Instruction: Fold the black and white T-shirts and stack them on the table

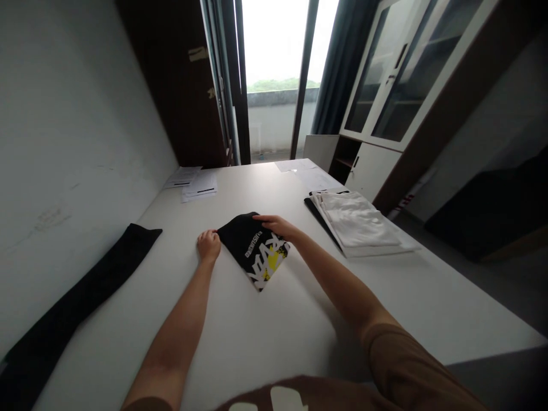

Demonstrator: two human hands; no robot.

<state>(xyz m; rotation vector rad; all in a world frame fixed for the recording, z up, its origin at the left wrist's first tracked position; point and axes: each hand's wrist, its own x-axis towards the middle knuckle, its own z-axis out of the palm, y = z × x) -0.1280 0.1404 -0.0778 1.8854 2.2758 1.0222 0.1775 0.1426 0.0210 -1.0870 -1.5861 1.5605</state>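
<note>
A folded black garment [241, 242] with white lettering and a yellow patch lies at an angle on the white table, one corner toward me. My left hand [209, 245] pinches its left corner, fingers curled closed. At its upper right edge, my right hand [277, 226] grips the cloth with the index finger stretched along the top. Part of the print is covered by the right hand, and the fingers beneath the cloth are hidden.
A stack of folded white cloth [359, 220] lies on the right of the white table [265, 342]. Long black cloth [94, 279] runs along the left wall. Papers [200, 184] lie at the back left, more sheets [314, 178] at the back right. A glass-door cabinet [394, 74] stands beyond.
</note>
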